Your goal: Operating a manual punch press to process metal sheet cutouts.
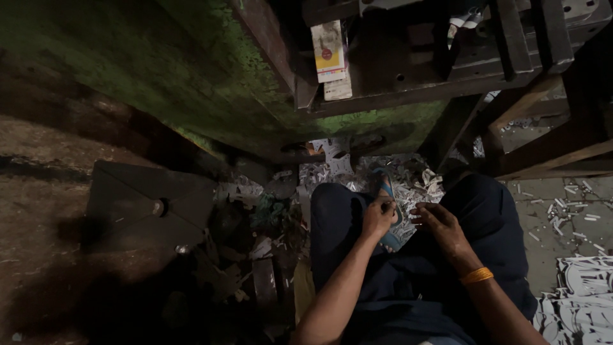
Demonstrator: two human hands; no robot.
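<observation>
- Head view: my left hand (378, 217) sits over my left knee, fingers curled in around something small and pale at the fingertips; what it is, I cannot tell
- My right hand (439, 225) lies just beside it over my lap, fingers bent and loosely gathered, thumb toward the left hand; whether it grips anything I cannot tell; an orange band (476, 275) circles that wrist
- A blue sandal (385, 191) shows between my knees, partly behind the left hand, resting on a heap of white paper scraps (408, 176)
- A green, worn machine body (211, 83) rises ahead; a dark metal shelf (421, 70) juts from it with a small yellow-and-white box (328, 51) propped at its edge
- A dark square plate (150, 204) lies on the floor to my left; stacked white cut sheets (584, 294) sit at my right
</observation>
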